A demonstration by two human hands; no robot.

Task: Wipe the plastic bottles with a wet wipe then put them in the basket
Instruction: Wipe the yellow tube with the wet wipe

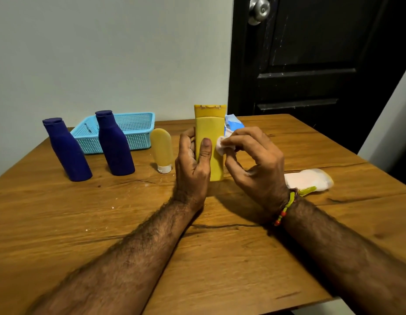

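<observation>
The left hand (pixel 192 160) is wrapped around the yellow bottle (pixel 210 142), thumb laid up its near face and fingers curled round its left edge, so it holds the bottle upright on the wooden table (pixel 197 246). The bottle's long axis runs vertically, its flat cap at the top and its base touching the table just beyond the left wrist. The right hand (pixel 252 160) pinches a small white wet wipe (pixel 222 145) between thumb and fingertips and presses it against the bottle's right edge, about mid-height. So the wipe meets the bottle from the right while the steadying grip covers the left side and part of the near face; the surface under the left palm and thumb looks unreachable unless the bottle is turned. Judging by this, wiping is under way on this first bottle, and the stroke most likely runs up or down along that vertical axis.

Behind the right hand lies a blue and white wipes pack (pixel 233 123), partly hidden. Just left of the held bottle stands a small pale yellow tube (pixel 162 148) on its white cap. Farther left stand two dark blue bottles (pixel 115 144), and behind them, at the far left by the wall, sits the light blue basket (pixel 133 133), which looks to hold no bottle yet. Near the right wrist lies a white tube (pixel 308 179) on its side.
</observation>
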